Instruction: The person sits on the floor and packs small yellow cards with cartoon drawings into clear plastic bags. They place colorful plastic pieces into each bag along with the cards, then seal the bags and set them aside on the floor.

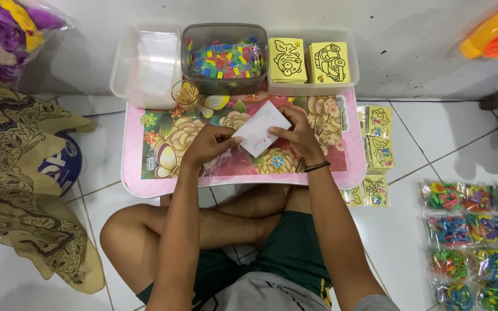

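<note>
Both hands, left hand and right hand, pinch closed on a white rectangular paper card above a clear plastic sleeve lying on the pink flower-patterned low table, near a clear tub of coloured pieces.
</note>
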